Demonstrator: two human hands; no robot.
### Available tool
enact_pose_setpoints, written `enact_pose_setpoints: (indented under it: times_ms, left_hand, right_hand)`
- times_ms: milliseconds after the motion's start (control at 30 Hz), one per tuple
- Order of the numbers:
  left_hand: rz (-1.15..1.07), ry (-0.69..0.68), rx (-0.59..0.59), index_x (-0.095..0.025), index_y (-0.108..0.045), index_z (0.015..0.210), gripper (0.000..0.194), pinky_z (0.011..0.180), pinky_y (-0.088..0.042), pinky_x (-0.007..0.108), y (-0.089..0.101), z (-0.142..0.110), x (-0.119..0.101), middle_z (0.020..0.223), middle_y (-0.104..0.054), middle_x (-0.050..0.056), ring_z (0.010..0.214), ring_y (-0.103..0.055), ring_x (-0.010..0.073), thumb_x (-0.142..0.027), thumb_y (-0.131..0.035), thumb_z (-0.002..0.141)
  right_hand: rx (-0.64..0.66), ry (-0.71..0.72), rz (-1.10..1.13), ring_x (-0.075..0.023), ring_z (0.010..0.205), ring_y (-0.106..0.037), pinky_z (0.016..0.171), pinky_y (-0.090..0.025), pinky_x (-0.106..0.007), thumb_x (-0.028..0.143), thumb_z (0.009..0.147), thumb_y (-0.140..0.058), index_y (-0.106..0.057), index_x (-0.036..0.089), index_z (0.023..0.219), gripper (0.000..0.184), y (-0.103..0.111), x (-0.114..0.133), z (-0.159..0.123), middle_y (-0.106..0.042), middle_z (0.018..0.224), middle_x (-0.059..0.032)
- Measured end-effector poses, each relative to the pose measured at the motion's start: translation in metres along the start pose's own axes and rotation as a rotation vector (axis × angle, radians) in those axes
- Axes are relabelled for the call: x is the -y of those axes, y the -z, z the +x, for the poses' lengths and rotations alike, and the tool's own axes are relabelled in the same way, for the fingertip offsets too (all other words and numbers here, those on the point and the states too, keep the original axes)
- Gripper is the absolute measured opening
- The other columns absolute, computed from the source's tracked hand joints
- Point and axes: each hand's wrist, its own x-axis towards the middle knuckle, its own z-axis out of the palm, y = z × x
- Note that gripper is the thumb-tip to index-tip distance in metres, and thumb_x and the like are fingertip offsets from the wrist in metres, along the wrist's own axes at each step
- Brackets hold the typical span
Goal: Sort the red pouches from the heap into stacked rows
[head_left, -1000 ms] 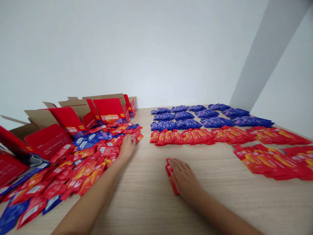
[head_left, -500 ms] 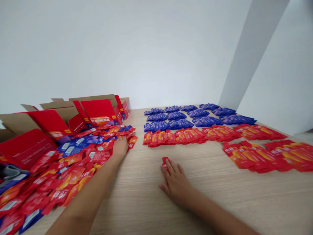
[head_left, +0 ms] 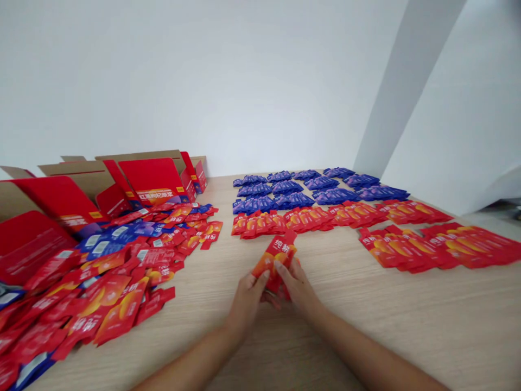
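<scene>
Red sachets (head_left: 273,254) with orange fruit prints are held together in front of me, just above the table. My left hand (head_left: 247,296) grips their lower left side, thumb on top. My right hand (head_left: 299,285) closes on them from the right, its thumb pressed on the front one. How many sachets are in the bundle I cannot tell, since they overlap and the fingers hide the lower ends. To the left lies a loose heap of red sachets (head_left: 108,293), with several blue sachets (head_left: 116,239) among them.
Open red cartons (head_left: 152,176) with brown inner flaps stand behind the heap. Rows of blue sachet stacks (head_left: 287,187) lie at the back, with fanned red stacks (head_left: 260,224) in front of them. More red stacks (head_left: 401,250) lie on the right. A white wall (head_left: 260,81) rises behind the table.
My left hand has come from the heap to the middle. My right hand has lifted the red sachet off the table, and both hands now hold a bundle together.
</scene>
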Motion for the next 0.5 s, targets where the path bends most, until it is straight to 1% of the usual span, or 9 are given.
enact_pose_setpoints:
  times_ms: [67,100,167,233,300,367,433,500]
  left_hand:
    - [-0.021,0.086,0.064,-0.014,-0.053,0.079,0.044,0.039,-0.045,0.024,-0.012,-0.009,0.010,0.062,-0.065,0.004,0.047,-0.060,0.0150,-0.053,-0.067,0.064]
    - [-0.027,0.118,0.086,-0.015,-0.052,0.077,0.042,0.036,-0.043,0.022,-0.014,-0.013,0.013,0.059,-0.064,0.003,0.043,-0.057,0.0131,-0.052,-0.069,0.064]
    - [-0.026,0.162,0.120,-0.016,-0.049,0.074,0.039,0.031,-0.038,0.020,-0.014,-0.017,0.016,0.054,-0.062,0.000,0.035,-0.050,0.0097,-0.049,-0.069,0.064]
    - [0.005,0.194,0.152,-0.017,-0.048,0.072,0.036,0.029,-0.035,0.018,-0.012,-0.019,0.015,0.048,-0.058,-0.003,0.031,-0.045,0.0077,-0.048,-0.067,0.067]
    - [0.053,0.220,0.188,-0.018,-0.047,0.071,0.034,0.028,-0.033,0.017,-0.011,-0.020,0.012,0.046,-0.057,-0.004,0.030,-0.043,0.0069,-0.046,-0.065,0.068]
    - [0.093,0.245,0.230,-0.018,-0.047,0.070,0.033,0.028,-0.033,0.017,-0.011,-0.019,0.010,0.045,-0.056,-0.005,0.029,-0.043,0.0071,-0.046,-0.064,0.068]
    - [0.130,0.253,0.259,-0.019,-0.046,0.069,0.032,0.029,-0.032,0.018,-0.012,-0.019,0.009,0.044,-0.055,-0.005,0.029,-0.042,0.0070,-0.046,-0.062,0.069]
    - [0.185,0.251,0.273,-0.019,-0.046,0.069,0.031,0.029,-0.029,0.018,-0.011,-0.020,0.009,0.043,-0.053,-0.006,0.029,-0.040,0.0068,-0.047,-0.060,0.071]
  right_hand:
    - [-0.070,-0.110,0.232,-0.0200,0.074,-0.066,0.067,-0.053,-0.033,0.050,0.075,-0.062,-0.055,0.018,0.097,0.039,0.000,0.005,0.000,-0.070,0.086,-0.0064]
    - [-0.096,-0.142,0.315,-0.0191,0.072,-0.065,0.064,-0.053,-0.031,0.049,0.070,-0.068,-0.055,0.019,0.095,0.041,0.000,0.007,0.000,-0.070,0.083,-0.0052]
    - [-0.124,-0.177,0.406,-0.0176,0.066,-0.064,0.058,-0.051,-0.027,0.046,0.063,-0.075,-0.055,0.019,0.089,0.042,0.002,0.011,0.001,-0.070,0.077,-0.0030]
    - [-0.131,-0.199,0.427,-0.0161,0.058,-0.062,0.053,-0.049,-0.026,0.047,0.062,-0.076,-0.056,0.020,0.082,0.039,0.005,0.014,0.003,-0.069,0.069,-0.0009]
    - [-0.121,-0.224,0.427,-0.0147,0.050,-0.058,0.050,-0.047,-0.026,0.052,0.065,-0.072,-0.056,0.020,0.075,0.037,0.009,0.015,0.007,-0.067,0.062,0.0007]
    - [-0.131,-0.239,0.426,-0.0129,0.043,-0.053,0.046,-0.043,-0.025,0.055,0.066,-0.069,-0.056,0.019,0.067,0.038,0.014,0.015,0.011,-0.063,0.054,0.0025]
    - [-0.131,-0.253,0.428,-0.0114,0.041,-0.048,0.044,-0.039,-0.024,0.056,0.065,-0.070,-0.055,0.019,0.061,0.040,0.019,0.015,0.015,-0.060,0.049,0.0037]
    - [-0.113,-0.269,0.430,-0.0106,0.042,-0.047,0.044,-0.037,-0.023,0.052,0.061,-0.074,-0.056,0.018,0.060,0.039,0.024,0.015,0.018,-0.059,0.049,0.0039]
